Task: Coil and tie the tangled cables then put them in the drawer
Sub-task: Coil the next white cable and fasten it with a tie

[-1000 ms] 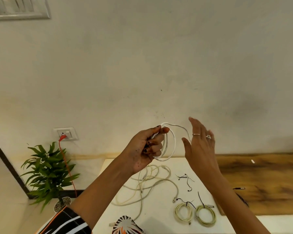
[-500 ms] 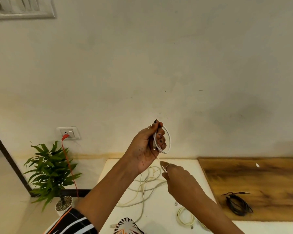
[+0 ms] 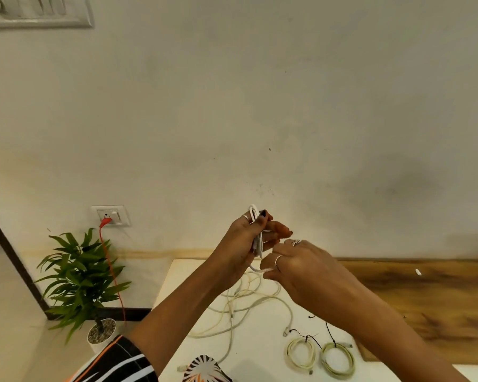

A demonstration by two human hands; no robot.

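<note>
1. Far left: potted plant [image 3: 79, 282] and red cord [image 3: 111, 271] in wall socket [image 3: 111, 215], same spots as before.
2. Left hand [image 3: 249, 244] raised over bench [image 3: 257, 348], fingers curled round small white cable coil [image 3: 255, 232]; coil now squeezed flat, was a rounder loop half a second ago.
3. Right hand [image 3: 295, 271] risen from lower down, now just beside left, pinching the coil's loose tail [image 3: 260, 270]. Likely wrapping or tying off next.
4. Below: tangled cables [image 3: 246, 301] loose on bench, not yet coiled.
5. Right: two tied coils [image 3: 319, 357] on bench; drawer not visible.

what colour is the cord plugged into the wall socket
Red-orange cord; the head view shows it running down from the wall socket.
</note>
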